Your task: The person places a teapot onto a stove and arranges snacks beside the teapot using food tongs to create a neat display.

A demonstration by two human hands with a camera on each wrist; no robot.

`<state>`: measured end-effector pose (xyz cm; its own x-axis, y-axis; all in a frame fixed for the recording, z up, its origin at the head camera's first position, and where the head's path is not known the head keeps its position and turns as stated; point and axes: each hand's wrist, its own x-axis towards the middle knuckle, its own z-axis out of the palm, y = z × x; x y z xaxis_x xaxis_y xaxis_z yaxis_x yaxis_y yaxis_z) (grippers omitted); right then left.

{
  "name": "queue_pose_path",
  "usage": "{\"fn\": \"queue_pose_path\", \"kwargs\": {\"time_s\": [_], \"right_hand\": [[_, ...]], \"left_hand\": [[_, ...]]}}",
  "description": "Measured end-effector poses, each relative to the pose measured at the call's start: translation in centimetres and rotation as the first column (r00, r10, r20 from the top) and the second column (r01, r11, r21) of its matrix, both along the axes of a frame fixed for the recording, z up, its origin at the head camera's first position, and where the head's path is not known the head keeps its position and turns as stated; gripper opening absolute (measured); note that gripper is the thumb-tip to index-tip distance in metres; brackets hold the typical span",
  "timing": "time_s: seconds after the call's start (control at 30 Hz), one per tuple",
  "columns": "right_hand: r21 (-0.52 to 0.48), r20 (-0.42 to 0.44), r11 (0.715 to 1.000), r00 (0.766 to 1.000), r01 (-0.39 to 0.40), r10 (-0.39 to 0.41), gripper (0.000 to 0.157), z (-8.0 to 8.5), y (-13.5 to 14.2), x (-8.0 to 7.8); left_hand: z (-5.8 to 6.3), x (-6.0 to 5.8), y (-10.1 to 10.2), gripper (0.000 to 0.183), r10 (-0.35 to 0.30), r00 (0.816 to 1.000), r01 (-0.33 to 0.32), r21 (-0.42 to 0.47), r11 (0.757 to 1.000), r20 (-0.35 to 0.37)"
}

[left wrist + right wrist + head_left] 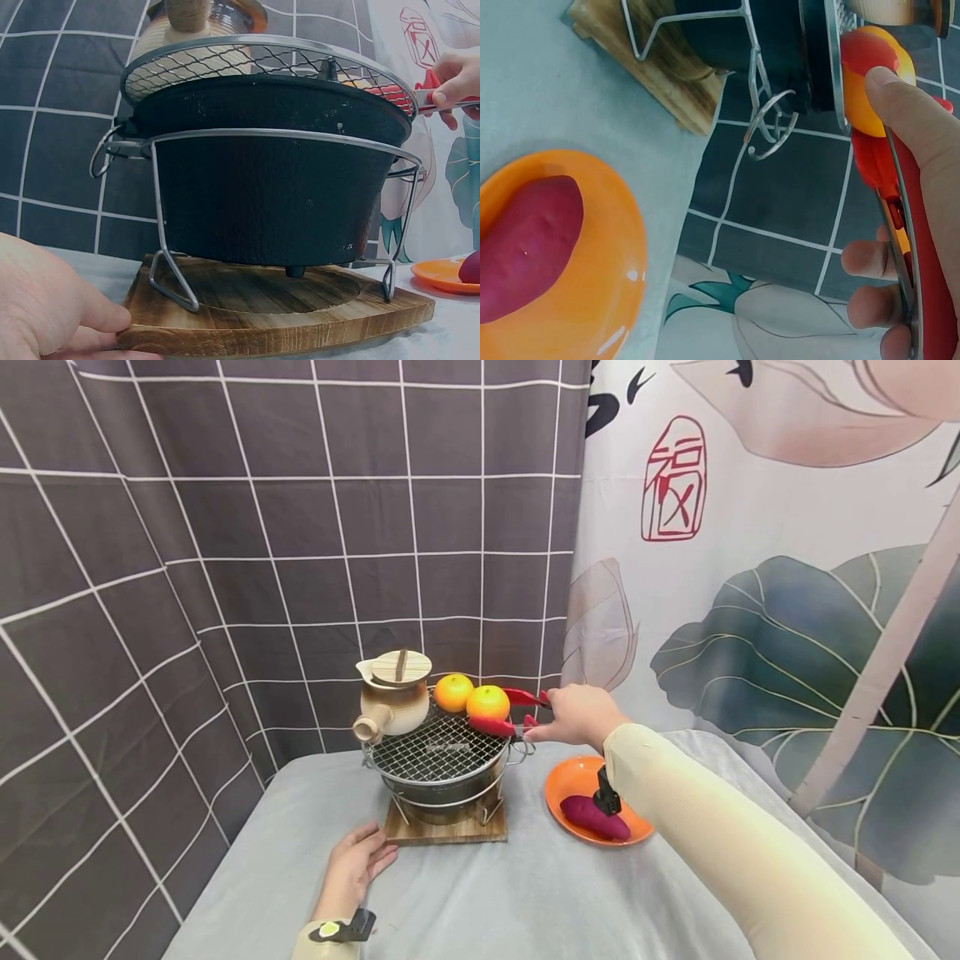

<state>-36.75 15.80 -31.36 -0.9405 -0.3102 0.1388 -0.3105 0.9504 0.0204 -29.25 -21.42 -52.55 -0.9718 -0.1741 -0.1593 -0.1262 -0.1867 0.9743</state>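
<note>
My right hand grips a pair of red-tipped tongs at the right rim of a small tabletop grill. The tong tips lie about the nearer tangerine, which sits on the wire grate. A second tangerine is just behind and left of it. On the grate's left side stands a clay teapot with a wooden lid. My left hand rests on the cloth, its extended fingers touching the left front corner of the wooden board under the grill.
An orange plate holding a purple sweet potato lies right of the grill, below my right forearm. The black grill bowl sits in a wire stand. A checked dark curtain hangs behind.
</note>
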Motion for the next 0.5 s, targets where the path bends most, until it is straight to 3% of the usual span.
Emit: {"fn": "queue_pose_path", "kwargs": {"time_s": [0.5], "right_hand": [[-0.006,0.019,1.0,1.0,0.006,-0.006,0.089,0.18,-0.04,0.13]], "left_hand": [[-0.06,-0.09,0.01,0.056,-0.002,1.0,0.002,0.03,1.0,-0.013]]}}
